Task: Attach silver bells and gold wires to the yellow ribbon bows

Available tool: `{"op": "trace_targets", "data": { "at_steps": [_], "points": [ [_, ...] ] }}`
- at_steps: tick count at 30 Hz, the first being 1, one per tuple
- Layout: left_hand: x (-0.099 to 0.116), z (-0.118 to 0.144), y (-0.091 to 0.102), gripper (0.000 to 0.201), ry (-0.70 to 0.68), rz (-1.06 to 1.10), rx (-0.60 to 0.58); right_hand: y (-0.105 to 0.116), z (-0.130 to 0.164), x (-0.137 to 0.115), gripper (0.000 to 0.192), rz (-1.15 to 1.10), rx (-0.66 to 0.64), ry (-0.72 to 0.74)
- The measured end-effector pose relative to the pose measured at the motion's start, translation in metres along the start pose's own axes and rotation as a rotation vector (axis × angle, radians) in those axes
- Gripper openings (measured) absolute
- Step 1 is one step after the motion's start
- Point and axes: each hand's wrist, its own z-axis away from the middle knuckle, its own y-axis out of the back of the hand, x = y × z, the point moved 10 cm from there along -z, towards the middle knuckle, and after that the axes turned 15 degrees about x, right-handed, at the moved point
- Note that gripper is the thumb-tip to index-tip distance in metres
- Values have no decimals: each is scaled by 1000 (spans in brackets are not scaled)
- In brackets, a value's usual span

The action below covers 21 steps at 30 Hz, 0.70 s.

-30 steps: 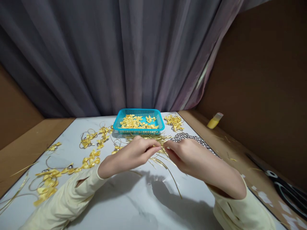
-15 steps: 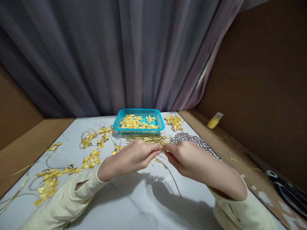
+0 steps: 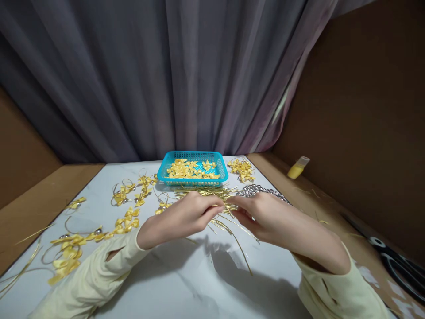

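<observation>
At the left edge of the white marbled tabletop (image 3: 159, 283), a few loose thin gold cords (image 3: 25, 266) hang over onto the brown surface beside it. Inward from that edge, shiny yellow ribbon bows with silver bells and gold loops (image 3: 66, 266) lie in scattered groups, running from the near left toward the far edge.

The left hand (image 3: 186, 217) comes next, thumb and forefinger pinched together; anything between the tips is too small to make out. Beyond it, near the middle of the far edge, stands a turquoise perforated plastic basket (image 3: 192, 180) holding plain yellow ribbon bows (image 3: 182, 168). The pile of straight metallic gold cords (image 3: 207, 191) lies just in front of the basket, partly behind both hands.

The right hand (image 3: 268, 217) has its bent fingers close to the left fingertips; I cannot tell whether it grips anything. It has shifted slightly rightward over the last half second, opening a small gap between the hands, perhaps a slight drawing apart within fine fingertip work. It now hides more of the round silver bells (image 3: 255, 190) near the right edge.

At the far right corner sits another cluster of yellow bows (image 3: 241, 169). Past the right edge are a yellow bottle with a clear cap (image 3: 296, 169) and black-handled scissors (image 3: 398, 268).
</observation>
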Motion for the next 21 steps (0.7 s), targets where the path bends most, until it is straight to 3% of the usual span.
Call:
{"op": "trace_targets", "data": {
  "at_steps": [8,21],
  "points": [
    [-2,1,-4,24,-9,-8,2,2,-3,-7,20,4,30,29],
    [-3,-3,-7,27,19,33,-14,-4,0,-13,17,194,78,109]
  ]
}}
